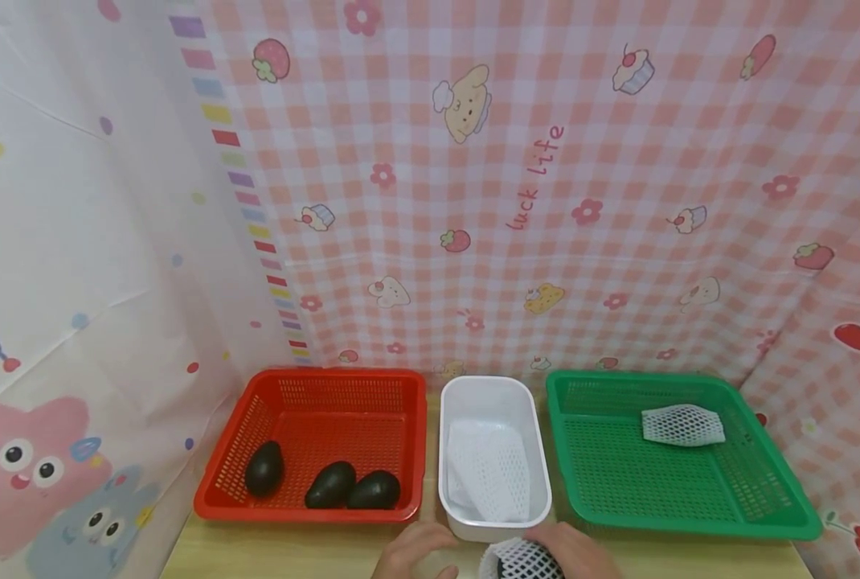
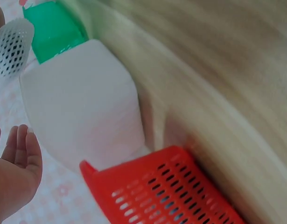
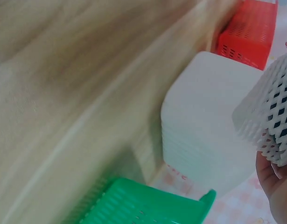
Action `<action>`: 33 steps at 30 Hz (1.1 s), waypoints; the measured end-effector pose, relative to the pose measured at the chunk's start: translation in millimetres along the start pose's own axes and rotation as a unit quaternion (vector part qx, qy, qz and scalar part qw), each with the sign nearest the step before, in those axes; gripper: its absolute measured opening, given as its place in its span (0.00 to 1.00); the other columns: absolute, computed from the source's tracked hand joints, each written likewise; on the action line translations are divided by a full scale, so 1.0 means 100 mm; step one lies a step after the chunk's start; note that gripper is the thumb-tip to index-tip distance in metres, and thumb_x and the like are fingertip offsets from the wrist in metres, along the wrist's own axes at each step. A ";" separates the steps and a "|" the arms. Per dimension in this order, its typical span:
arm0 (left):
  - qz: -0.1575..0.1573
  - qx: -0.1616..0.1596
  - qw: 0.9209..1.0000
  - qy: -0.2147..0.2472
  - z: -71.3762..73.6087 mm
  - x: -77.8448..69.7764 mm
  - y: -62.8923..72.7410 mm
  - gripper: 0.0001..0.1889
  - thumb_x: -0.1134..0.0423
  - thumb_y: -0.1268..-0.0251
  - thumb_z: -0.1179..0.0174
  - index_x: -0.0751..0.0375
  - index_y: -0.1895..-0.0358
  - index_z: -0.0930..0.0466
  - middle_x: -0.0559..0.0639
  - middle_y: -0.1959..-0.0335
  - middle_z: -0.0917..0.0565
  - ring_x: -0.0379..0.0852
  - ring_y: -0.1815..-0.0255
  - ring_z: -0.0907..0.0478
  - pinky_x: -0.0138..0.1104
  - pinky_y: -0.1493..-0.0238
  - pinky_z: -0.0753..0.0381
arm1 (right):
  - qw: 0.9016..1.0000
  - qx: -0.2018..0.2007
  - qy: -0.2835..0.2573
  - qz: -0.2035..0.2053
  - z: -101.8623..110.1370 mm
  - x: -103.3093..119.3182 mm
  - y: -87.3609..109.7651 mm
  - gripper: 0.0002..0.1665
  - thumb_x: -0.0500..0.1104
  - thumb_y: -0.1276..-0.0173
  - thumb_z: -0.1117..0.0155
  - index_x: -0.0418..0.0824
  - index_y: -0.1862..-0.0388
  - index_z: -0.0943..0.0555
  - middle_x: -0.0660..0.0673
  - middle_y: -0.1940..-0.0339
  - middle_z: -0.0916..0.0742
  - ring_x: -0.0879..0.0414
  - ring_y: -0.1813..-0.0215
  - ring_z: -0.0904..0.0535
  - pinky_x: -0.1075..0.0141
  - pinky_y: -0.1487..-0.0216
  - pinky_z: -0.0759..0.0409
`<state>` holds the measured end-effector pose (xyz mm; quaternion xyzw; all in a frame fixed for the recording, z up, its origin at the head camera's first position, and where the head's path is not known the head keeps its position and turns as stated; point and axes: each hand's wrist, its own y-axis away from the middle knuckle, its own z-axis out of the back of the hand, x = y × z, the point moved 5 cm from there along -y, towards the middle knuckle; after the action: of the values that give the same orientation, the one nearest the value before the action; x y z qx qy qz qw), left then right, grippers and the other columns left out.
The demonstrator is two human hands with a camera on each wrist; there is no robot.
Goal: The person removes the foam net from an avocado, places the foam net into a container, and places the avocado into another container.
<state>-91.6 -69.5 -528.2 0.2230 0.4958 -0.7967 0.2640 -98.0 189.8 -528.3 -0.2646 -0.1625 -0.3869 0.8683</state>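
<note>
My right hand (image 1: 578,553) holds a dark avocado in a white foam net sleeve (image 1: 520,560) at the front edge of the head view. In the right wrist view, the net (image 3: 274,107) spreads around the dark fruit, with the right hand (image 3: 279,189) against its lower side. My left hand (image 1: 414,553) is just left of the netted avocado, apart from it. Its fingers look relaxed and hold nothing in the left wrist view. A white bin (image 1: 447,482) with flat foam nets (image 1: 491,470) inside stands just beyond both hands.
At left, a red basket (image 1: 307,515) contains dark avocados (image 1: 264,469), three in all. To the right is a green basket (image 1: 690,527) with one white-netted item (image 1: 683,425) in it. Patterned cloth (image 1: 430,161) hangs behind the wooden table (image 1: 256,555).
</note>
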 end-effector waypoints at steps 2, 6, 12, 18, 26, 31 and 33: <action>-0.010 0.006 1.000 0.000 -0.05 0.03 0.02 0.22 0.76 0.48 0.27 0.57 0.48 0.15 0.51 0.55 0.13 0.43 0.54 0.18 0.31 0.51 0.19 | 0.999 -0.014 0.020 0.023 -0.03 0.04 0.00 0.36 0.62 0.41 0.21 0.45 0.41 0.21 0.53 0.52 0.13 0.65 0.54 0.20 0.64 0.60 0.20; 0.001 0.021 1.000 0.019 -0.14 0.12 0.09 0.20 0.78 0.48 0.27 0.60 0.50 0.15 0.51 0.57 0.13 0.43 0.58 0.19 0.28 0.54 0.20 | 0.993 -0.032 0.075 0.086 -0.14 0.01 0.02 0.33 0.63 0.37 0.24 0.41 0.45 0.18 0.49 0.54 0.12 0.59 0.53 0.17 0.64 0.58 0.18; -0.028 0.054 0.997 0.038 -0.26 0.29 0.16 0.14 0.77 0.42 0.30 0.61 0.54 0.16 0.52 0.61 0.13 0.42 0.59 0.18 0.26 0.54 0.21 | 0.993 -0.022 0.082 0.082 -0.29 -0.07 0.03 0.33 0.63 0.37 0.25 0.39 0.46 0.17 0.47 0.55 0.12 0.57 0.54 0.17 0.63 0.57 0.18; -0.032 0.092 0.994 0.056 -0.37 0.42 0.25 0.11 0.75 0.42 0.34 0.66 0.55 0.16 0.56 0.61 0.14 0.42 0.61 0.18 0.20 0.52 0.25 | 0.995 -0.035 0.072 0.053 -0.45 -0.12 0.06 0.32 0.65 0.36 0.25 0.43 0.45 0.17 0.50 0.55 0.13 0.60 0.54 0.19 0.62 0.57 0.18; -0.013 0.112 0.993 0.041 -0.50 0.45 0.32 0.10 0.77 0.40 0.34 0.67 0.55 0.14 0.57 0.61 0.13 0.41 0.60 0.18 0.20 0.54 0.23 | 0.996 -0.029 0.070 0.056 -0.62 -0.17 0.07 0.32 0.64 0.33 0.27 0.40 0.45 0.18 0.50 0.56 0.15 0.62 0.55 0.21 0.63 0.58 0.19; 0.018 0.128 0.991 0.040 -0.55 0.49 0.35 0.08 0.76 0.36 0.35 0.67 0.55 0.14 0.57 0.61 0.13 0.40 0.58 0.17 0.22 0.53 0.22 | 0.994 -0.039 0.083 0.065 -0.68 -0.17 0.08 0.31 0.63 0.34 0.27 0.41 0.46 0.18 0.50 0.57 0.15 0.61 0.56 0.20 0.65 0.60 0.20; 0.015 0.132 0.991 0.031 -0.56 0.51 0.36 0.08 0.75 0.36 0.34 0.68 0.55 0.14 0.57 0.60 0.13 0.41 0.57 0.16 0.23 0.53 0.20 | 0.993 -0.041 0.088 0.061 -0.70 -0.17 0.09 0.31 0.63 0.34 0.26 0.41 0.46 0.18 0.50 0.56 0.15 0.61 0.56 0.20 0.65 0.61 0.21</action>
<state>-101.7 -41.8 -607.1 0.2878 0.3909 -0.8440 0.2282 -96.6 163.3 -596.2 -0.2740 -0.0530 -0.3615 0.8897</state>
